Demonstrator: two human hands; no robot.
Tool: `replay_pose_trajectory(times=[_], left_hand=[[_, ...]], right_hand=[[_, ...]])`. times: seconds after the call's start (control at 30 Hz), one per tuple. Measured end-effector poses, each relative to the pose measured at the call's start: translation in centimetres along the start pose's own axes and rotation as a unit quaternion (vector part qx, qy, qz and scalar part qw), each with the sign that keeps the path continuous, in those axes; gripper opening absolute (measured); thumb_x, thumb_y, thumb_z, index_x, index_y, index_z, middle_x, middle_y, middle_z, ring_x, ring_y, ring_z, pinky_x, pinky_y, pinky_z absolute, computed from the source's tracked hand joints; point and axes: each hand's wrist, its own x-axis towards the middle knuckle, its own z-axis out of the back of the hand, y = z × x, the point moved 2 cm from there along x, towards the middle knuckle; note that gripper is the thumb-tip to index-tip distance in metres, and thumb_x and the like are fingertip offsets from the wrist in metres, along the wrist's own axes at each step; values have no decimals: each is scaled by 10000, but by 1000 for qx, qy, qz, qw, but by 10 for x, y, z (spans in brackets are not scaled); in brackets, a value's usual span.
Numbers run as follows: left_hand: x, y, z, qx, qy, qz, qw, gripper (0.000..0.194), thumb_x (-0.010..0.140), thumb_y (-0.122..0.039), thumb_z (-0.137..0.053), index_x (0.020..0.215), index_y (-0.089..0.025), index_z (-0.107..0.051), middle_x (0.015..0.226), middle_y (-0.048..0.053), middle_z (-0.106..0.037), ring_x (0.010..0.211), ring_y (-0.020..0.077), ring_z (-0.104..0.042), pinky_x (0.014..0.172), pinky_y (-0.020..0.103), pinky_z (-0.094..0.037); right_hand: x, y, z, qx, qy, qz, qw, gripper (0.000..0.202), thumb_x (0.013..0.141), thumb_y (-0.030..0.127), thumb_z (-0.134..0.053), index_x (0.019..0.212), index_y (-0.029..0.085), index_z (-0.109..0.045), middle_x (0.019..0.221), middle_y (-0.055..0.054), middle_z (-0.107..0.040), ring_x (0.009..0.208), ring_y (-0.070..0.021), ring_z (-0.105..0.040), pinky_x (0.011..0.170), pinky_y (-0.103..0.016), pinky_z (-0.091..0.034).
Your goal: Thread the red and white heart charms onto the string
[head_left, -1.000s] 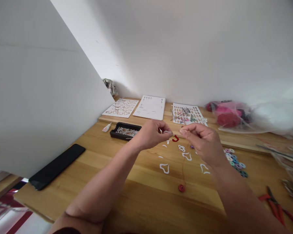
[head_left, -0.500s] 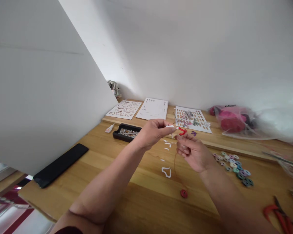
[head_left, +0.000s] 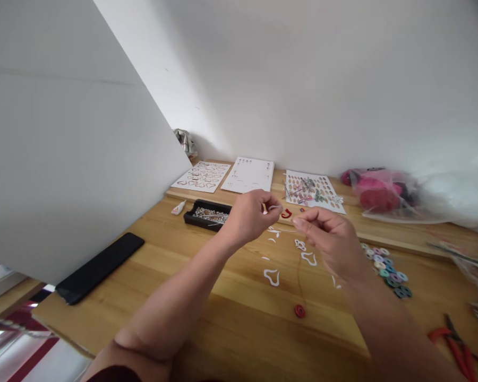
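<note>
Plainly, beyond the red spool (head_left: 299,311), a thin white piece (head_left: 274,207) is pinched in the grip of the left hand (head_left: 249,216); the right hand (head_left: 334,233) is held fingertips together, any contents too small to tell. Nearer the spool, white cut-outs (head_left: 274,284) are scattered.

Your left forearm (head_left: 183,286) is slanting in from lower left, your right forearm (head_left: 386,313) from lower right. Your left hand (head_left: 252,216) and right hand (head_left: 333,234) are facing each other, apart, thumbs pinching against fingers.
</note>
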Motion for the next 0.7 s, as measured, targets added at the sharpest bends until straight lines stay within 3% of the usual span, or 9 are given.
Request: replay_pose_trajectory(times=[0.2,0.33,0.47,0.6,0.7], left_hand=[[-5,-4,0,-76,156,35,984,140,789,-279,-659,715,-164,-685,604,-17,-568,537,86,-409,525,249,-308],[-5,0,-2,-190,205,68,958,180,791,-338,-713,773,-160,-694,665,-16,-579,586,81,-440,559,238,-330],[-3,0,-3,-269,172,102,942,201,775,-354,-753,793,-164,-691,672,-24,-572,590,70,-434,573,234,-332],[0,0,-2,-296,84,117,944,186,764,-325,-746,750,-163,-656,614,-36,-536,551,67,-408,550,238,-322],[2,3,-3,-284,28,97,953,199,763,-341,-731,757,-157,-655,680,-10,-587,604,81,-453,584,243,-355]], right_hand=[[5,6,18,-84,-37,40,995,147,796,354,-754,715,239,-711,511,41,-421,496,-103,-301,468,-276,-221],[9,1,14,14,-6,7,1000,179,747,378,-788,685,235,-701,553,27,-495,505,-104,-354,464,-272,-244],[10,-6,3,163,34,-80,983,230,662,368,-844,669,218,-669,538,51,-472,459,-69,-292,443,-248,-212],[6,-15,-11,263,61,-170,948,238,612,292,-862,667,205,-648,476,87,-374,438,-53,-250,435,-220,-217],[3,-20,-20,296,83,-211,928,265,601,292,-862,630,201,-615,472,78,-401,428,-50,-270,428,-213,-231]])
